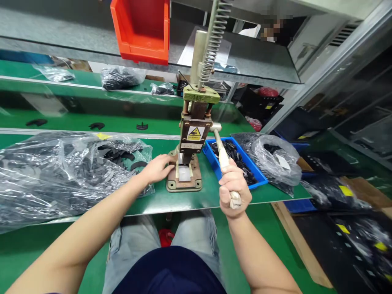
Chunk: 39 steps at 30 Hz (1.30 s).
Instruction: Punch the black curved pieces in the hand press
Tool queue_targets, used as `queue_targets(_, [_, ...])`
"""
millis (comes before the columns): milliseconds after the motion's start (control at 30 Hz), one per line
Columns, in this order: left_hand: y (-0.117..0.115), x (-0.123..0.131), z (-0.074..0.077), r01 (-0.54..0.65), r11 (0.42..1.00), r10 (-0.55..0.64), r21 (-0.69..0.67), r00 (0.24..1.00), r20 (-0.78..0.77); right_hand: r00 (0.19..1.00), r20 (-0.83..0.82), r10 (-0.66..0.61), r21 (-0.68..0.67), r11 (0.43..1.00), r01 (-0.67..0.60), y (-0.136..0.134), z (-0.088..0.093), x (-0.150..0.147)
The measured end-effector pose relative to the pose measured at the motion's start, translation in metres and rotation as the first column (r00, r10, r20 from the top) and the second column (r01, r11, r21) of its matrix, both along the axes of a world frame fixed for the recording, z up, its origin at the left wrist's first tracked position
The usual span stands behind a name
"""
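Green worktop (208,192) carries a hand press (191,151), judged heavy and rigid, with the right hand (234,190) grip clamped round its stiff lever (221,149) end, right of press, and the left hand (157,168) grip spread, touching its left side.

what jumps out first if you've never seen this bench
The hand press, with its tall spring and yellow warning label, stands mid-bench. The right hand grips its lever handle while the left hand rests at its base. An orange bin sits on the shelf above, a blue tray of black parts just right of the press.
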<state>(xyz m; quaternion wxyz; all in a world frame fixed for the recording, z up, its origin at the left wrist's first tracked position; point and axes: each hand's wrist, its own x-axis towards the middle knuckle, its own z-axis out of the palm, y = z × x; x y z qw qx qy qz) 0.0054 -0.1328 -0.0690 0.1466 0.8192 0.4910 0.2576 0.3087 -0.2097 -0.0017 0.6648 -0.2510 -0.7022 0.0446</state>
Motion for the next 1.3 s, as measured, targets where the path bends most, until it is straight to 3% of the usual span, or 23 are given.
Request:
queue_targets(133, [0.007, -0.076, 0.003, -0.202, 0.979, 0.182, -0.03, 0.93, -0.32, 0.998, -0.064, 0.0, 0.023, 1.0, 0.001, 0.004, -0.001, -0.006])
queue_targets(267, [0.007, -0.126, -0.003, -0.341, 0.919, 0.172, -0.196, 0.797, -0.578, 0.991, -0.134, -0.022, 0.042, 0.999, 0.027, 0.004, -0.001, -0.013])
queue_targets(500, [0.015, -0.119, -0.011, -0.323, 0.918, 0.128, -0.229, 0.79, -0.6, 0.991, -0.13, 0.021, 0.027, 0.999, -0.018, 0.002, -0.001, -0.011])
queue_targets(733, [0.018, -0.099, 0.0, -0.249, 0.956, 0.097, -0.154, 0.766, -0.636, 0.991, -0.132, 0.019, 0.015, 1.0, -0.017, 0.001, -0.001, -0.011])
queue_targets(933, [0.002, -0.047, 0.01, -0.101, 0.99, 0.048, -0.103, 0.905, -0.422, 0.987, -0.151, 0.048, 0.054, 0.998, -0.041, 0.003, -0.002, -0.011])
queue_targets(1067, [-0.001, -0.021, -0.003, -0.189, 0.95, 0.161, -0.251, 0.979, -0.125, 0.99, -0.119, 0.08, 0.055, 0.996, -0.074, 0.002, -0.002, -0.008])
queue_targets(1167, [0.0, -0.017, -0.017, -0.214, 0.889, 0.276, -0.404, 0.956, 0.1, 0.99, -0.114, 0.087, 0.043, 0.996, -0.083, 0.001, -0.003, -0.006])
queue_targets(1300, [0.002, -0.013, -0.018, -0.064, 0.819, 0.343, -0.57, 0.851, 0.398, 0.989, -0.122, 0.078, 0.048, 0.996, -0.073, 0.002, -0.003, -0.007])
